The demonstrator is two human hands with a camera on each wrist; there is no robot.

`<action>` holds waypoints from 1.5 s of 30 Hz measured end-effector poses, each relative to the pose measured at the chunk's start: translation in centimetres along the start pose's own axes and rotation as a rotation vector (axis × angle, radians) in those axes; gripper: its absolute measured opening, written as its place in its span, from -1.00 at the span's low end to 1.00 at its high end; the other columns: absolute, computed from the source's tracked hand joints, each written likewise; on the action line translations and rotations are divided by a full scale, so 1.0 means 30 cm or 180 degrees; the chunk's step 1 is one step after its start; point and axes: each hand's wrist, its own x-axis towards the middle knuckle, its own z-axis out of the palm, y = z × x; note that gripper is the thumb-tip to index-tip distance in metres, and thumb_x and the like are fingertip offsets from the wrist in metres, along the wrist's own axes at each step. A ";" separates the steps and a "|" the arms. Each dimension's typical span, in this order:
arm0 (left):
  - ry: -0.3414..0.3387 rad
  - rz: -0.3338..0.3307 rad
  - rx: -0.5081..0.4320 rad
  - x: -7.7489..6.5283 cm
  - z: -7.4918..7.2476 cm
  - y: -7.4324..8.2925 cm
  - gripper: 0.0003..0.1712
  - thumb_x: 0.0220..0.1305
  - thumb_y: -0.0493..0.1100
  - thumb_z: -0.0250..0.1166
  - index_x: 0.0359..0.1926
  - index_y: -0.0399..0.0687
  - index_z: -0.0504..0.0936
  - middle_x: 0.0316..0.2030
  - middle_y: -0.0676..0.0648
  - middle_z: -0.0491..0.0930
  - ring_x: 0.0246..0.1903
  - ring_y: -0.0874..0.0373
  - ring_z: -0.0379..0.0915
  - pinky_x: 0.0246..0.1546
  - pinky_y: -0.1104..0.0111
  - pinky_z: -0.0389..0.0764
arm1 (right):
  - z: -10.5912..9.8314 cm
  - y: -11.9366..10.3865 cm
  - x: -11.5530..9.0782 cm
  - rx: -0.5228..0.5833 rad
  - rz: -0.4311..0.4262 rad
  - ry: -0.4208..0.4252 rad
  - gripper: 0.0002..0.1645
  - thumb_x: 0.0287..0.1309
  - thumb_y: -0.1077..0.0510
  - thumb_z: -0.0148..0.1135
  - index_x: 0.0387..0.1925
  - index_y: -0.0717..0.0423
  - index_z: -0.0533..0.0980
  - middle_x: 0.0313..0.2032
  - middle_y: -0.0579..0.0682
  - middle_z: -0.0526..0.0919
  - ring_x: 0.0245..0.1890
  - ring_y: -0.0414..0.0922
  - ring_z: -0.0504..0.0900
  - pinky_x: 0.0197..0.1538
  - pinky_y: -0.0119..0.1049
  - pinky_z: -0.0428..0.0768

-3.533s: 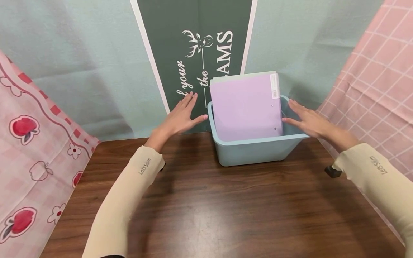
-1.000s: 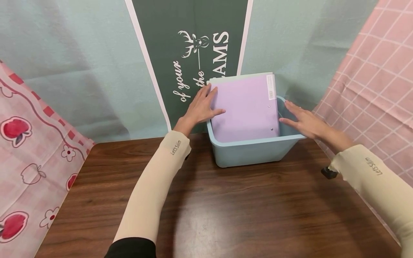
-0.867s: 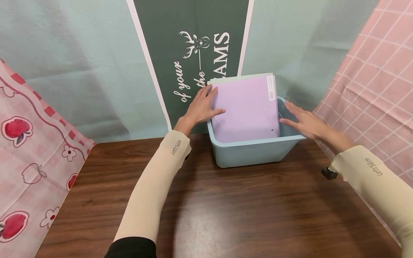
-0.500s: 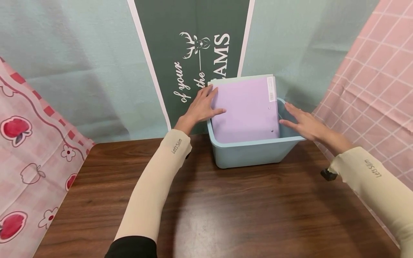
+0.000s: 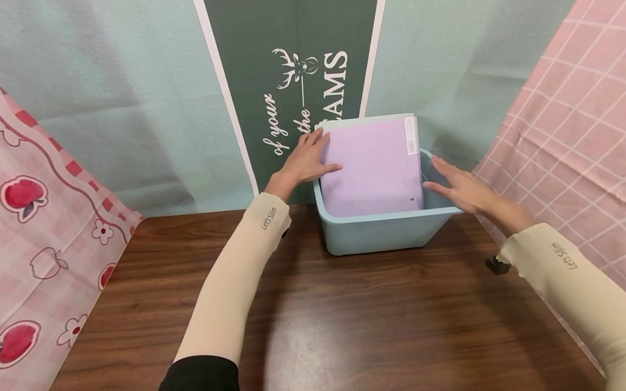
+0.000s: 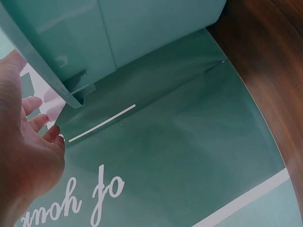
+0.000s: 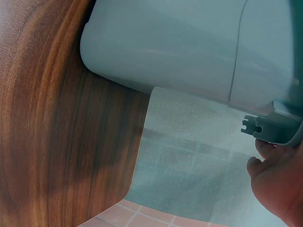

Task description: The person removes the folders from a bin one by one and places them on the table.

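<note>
A light blue plastic bin [image 5: 386, 236] stands at the back of the table. Leaning upright in it is a lilac folder [image 5: 371, 168] with a barcode label and two rivets. A pale green folder [image 5: 364, 119] shows behind its top edge. My left hand [image 5: 304, 162] holds the folders' left edge, thumb across the lilac front; its bent fingers [image 6: 40, 123] show in the left wrist view. My right hand [image 5: 462, 187] grips the bin's right rim, thumb inside it. In the right wrist view two bent fingers [image 7: 262, 151] lie under the rim, beside a notched handle clip [image 7: 251, 125].
A brown wood-grain table [image 5: 318, 315] spreads in front of the bin. A green-and-teal printed cloth [image 5: 235, 108] hangs close behind it. Pink checked cloth [image 5: 562, 119] stands at the right, apple-patterned cloth [image 5: 44, 228] at the left.
My left hand came rightward from beside the bin onto the folders' left edge. Over the last second it stays there. My right hand keeps its place at the rim.
</note>
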 end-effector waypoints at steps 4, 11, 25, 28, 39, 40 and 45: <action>0.0017 0.0040 0.0077 0.005 0.000 -0.003 0.10 0.40 0.37 0.30 0.69 -0.04 0.09 0.68 -0.14 -0.03 0.61 -0.12 -0.10 0.62 0.13 0.08 | 0.002 0.002 -0.001 -0.0014 0.0004 -0.0013 0.04 0.59 -0.31 -0.04 0.70 0.18 -0.17 0.67 0.29 -0.18 0.59 0.46 -0.07 0.54 0.45 -0.03; 0.0089 0.0033 -0.0066 0.015 -0.003 0.014 0.06 0.38 0.37 0.33 0.67 -0.01 0.17 0.62 -0.20 0.06 0.60 -0.12 -0.10 0.61 0.12 0.08 | 0.003 0.001 -0.003 -0.0002 0.0027 -0.0013 0.05 0.58 -0.31 -0.02 0.70 0.18 -0.17 0.68 0.28 -0.18 0.60 0.45 -0.07 0.54 0.44 -0.03; 0.0217 -0.0056 -0.0296 0.026 0.001 0.021 0.13 0.33 0.34 0.40 0.69 -0.01 0.11 0.56 -0.23 0.12 0.54 -0.10 -0.04 0.56 0.13 0.21 | -0.002 -0.005 -0.002 -0.0004 0.0027 0.0017 0.05 0.58 -0.32 -0.01 0.70 0.18 -0.14 0.68 0.27 -0.16 0.60 0.45 -0.06 0.54 0.43 -0.03; 0.0262 -0.0074 -0.0389 0.028 -0.002 0.023 0.14 0.34 0.32 0.39 0.70 -0.02 0.07 0.54 -0.23 0.14 0.52 -0.11 -0.01 0.54 0.12 0.22 | -0.003 -0.007 -0.001 -0.0002 0.0028 0.0005 0.05 0.57 -0.32 0.00 0.70 0.18 -0.14 0.68 0.27 -0.16 0.60 0.44 -0.06 0.55 0.43 -0.03; 0.0261 -0.0018 -0.0411 0.030 0.001 0.015 0.10 0.39 0.26 0.37 0.69 -0.10 0.06 0.53 -0.24 0.14 0.52 -0.11 -0.04 0.55 0.11 0.18 | 0.001 -0.003 -0.002 0.0020 0.0037 0.0007 0.05 0.58 -0.31 -0.01 0.70 0.18 -0.15 0.68 0.28 -0.17 0.60 0.44 -0.08 0.54 0.44 -0.04; 0.0250 -0.0001 -0.0402 0.030 0.002 0.014 0.10 0.40 0.25 0.37 0.69 -0.11 0.04 0.55 -0.24 0.12 0.53 -0.12 -0.06 0.57 0.11 0.15 | 0.001 -0.005 -0.002 0.0017 0.0038 0.0011 0.05 0.57 -0.32 0.00 0.70 0.18 -0.15 0.68 0.28 -0.17 0.60 0.44 -0.08 0.54 0.44 -0.04; 0.0214 0.0126 -0.0194 0.027 0.006 0.008 0.10 0.47 0.21 0.31 0.71 -0.13 -0.07 0.63 -0.21 0.05 0.58 -0.12 -0.11 0.61 0.16 0.06 | -0.001 -0.007 -0.002 0.0018 0.0040 0.0000 0.06 0.58 -0.32 -0.02 0.70 0.18 -0.16 0.68 0.29 -0.17 0.60 0.45 -0.08 0.54 0.45 -0.05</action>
